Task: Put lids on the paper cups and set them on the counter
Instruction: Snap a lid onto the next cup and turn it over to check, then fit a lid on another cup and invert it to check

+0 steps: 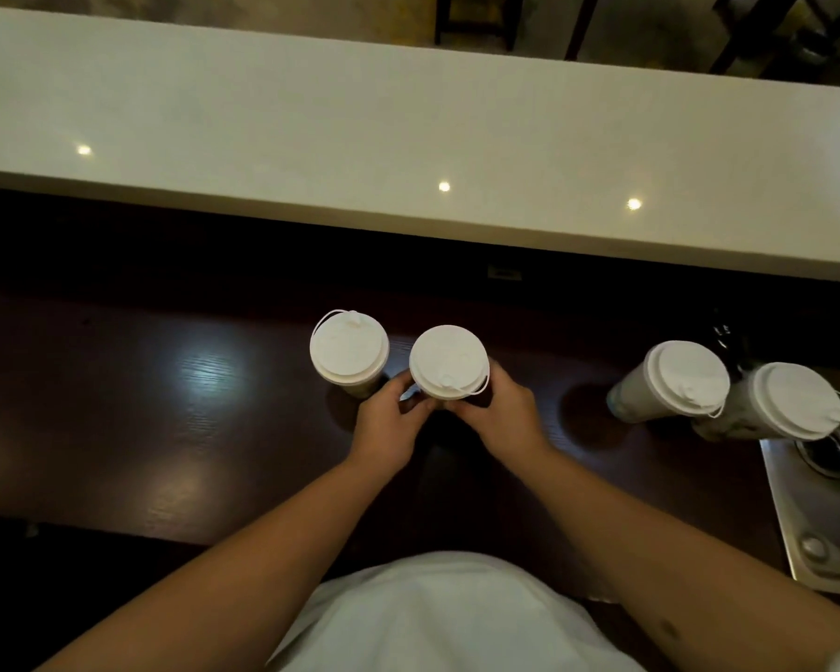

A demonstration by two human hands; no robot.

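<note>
Several paper cups with white lids stand on the dark wooden worktop (pixel 166 405). Both my hands are curled round the middle cup (pixel 448 362) just under its lid: my left hand (pixel 389 424) on its left side, my right hand (pixel 503 409) on its right. A second lidded cup (pixel 349 349) stands close to its left, apart from my hands. Two more lidded cups (pixel 684 375) (pixel 791 400) stand at the right, side by side. The sides of the held cup are mostly hidden by its lid and my fingers.
A long pale raised counter (pixel 408 138) runs across the far side, above the worktop. A steel sink (pixel 815 502) with a drain lies at the right edge, next to the right-hand cups. Chair legs show beyond the counter.
</note>
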